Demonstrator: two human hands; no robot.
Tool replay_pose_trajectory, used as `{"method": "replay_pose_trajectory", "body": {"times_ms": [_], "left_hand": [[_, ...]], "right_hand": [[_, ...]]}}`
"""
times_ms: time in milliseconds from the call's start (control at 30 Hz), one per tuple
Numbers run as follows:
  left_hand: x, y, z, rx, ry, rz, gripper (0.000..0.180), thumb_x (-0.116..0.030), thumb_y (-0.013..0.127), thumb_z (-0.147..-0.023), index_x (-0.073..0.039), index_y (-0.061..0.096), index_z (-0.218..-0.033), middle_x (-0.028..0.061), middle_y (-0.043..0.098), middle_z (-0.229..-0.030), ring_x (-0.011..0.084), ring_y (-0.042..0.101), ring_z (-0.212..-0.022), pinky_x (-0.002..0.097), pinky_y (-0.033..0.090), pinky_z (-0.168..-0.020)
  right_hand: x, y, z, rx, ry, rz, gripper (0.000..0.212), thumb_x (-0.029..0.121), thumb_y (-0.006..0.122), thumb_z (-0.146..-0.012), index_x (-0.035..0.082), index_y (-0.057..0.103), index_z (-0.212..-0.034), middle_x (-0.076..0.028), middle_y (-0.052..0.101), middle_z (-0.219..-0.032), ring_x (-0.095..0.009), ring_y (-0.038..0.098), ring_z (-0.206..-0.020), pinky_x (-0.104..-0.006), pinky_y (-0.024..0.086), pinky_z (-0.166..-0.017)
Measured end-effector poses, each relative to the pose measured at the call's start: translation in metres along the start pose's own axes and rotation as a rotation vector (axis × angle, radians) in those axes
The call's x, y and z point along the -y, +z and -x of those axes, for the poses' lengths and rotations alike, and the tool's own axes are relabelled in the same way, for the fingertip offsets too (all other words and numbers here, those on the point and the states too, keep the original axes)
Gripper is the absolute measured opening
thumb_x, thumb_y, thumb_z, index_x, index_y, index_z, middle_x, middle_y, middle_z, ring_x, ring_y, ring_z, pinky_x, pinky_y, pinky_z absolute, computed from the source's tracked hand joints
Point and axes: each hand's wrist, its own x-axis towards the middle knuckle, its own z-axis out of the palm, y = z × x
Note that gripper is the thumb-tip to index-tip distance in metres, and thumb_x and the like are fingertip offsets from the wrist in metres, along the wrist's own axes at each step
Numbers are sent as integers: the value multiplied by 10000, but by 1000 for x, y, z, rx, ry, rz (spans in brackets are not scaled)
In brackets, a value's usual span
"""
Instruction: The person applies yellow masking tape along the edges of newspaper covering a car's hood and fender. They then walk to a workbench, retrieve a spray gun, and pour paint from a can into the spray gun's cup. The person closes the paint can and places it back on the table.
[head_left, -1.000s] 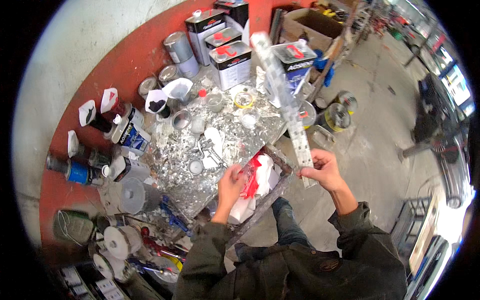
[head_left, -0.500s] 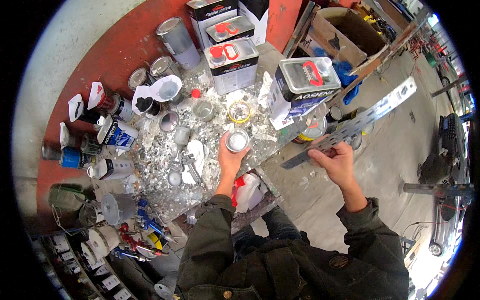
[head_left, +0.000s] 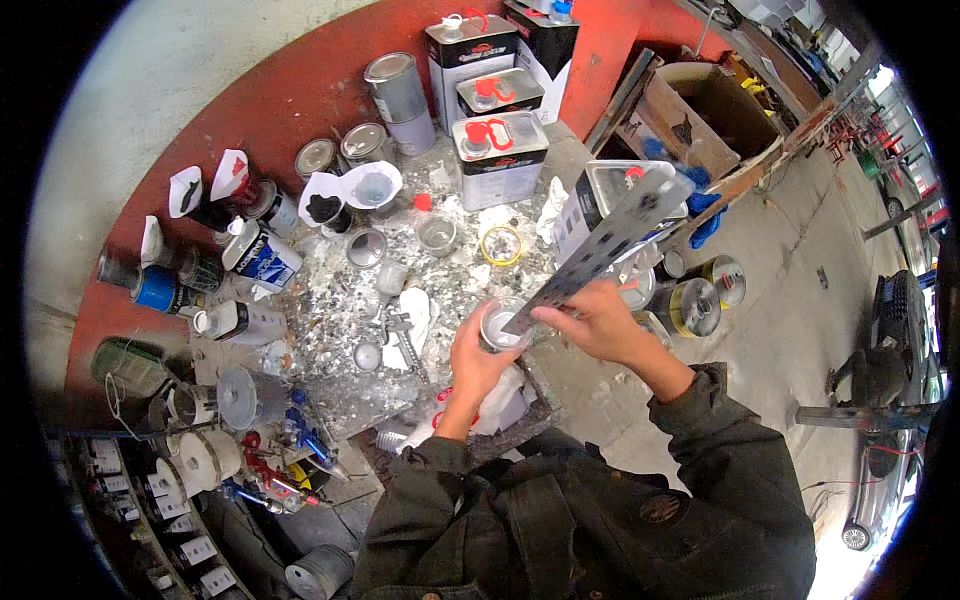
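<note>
My left hand (head_left: 476, 362) is wrapped round a small clear cup (head_left: 491, 330) with something whitish inside. Between the thumb and fingers of my right hand (head_left: 604, 322) is a long, flat metal ruler (head_left: 622, 232) with dark markings. It slants down to the left, and its lower end reaches into the cup's mouth. Both hands are above the near right edge of a paint-splattered bench (head_left: 325, 345). On the bench, left of the cup, a spray gun (head_left: 404, 340) lies on a white cloth. A clear tub (head_left: 436, 234) and a yellow-rimmed lid (head_left: 501, 245) are farther back.
Rectangular metal cans (head_left: 500, 180) stand at the bench's back, one more (head_left: 590, 200) behind the ruler. Round tins (head_left: 398, 95) and paper-topped containers line the left side. Several spray guns (head_left: 270, 475) hang at lower left. Paint tins (head_left: 690, 305) stand at right, below a cardboard box (head_left: 700, 115).
The ruler has swung left and its lower end has come into the cup. My right hand has moved left, close to my left hand. The view has shifted a little.
</note>
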Motion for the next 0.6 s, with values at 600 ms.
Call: {"method": "replay_pose_trajectory", "body": {"times_ms": [600], "left_hand": [[11,-21,31,39,12,143,724,-23,814,-637,-66,525,-1300,154,565,-1252,275,588,-1138,367,510,-917]], "right_hand": [[0,60,28,-55,-160,105,374,282,688,-848,39,633,-569,-154,549,-528,-342,542,-486,-425,428,-491]]}}
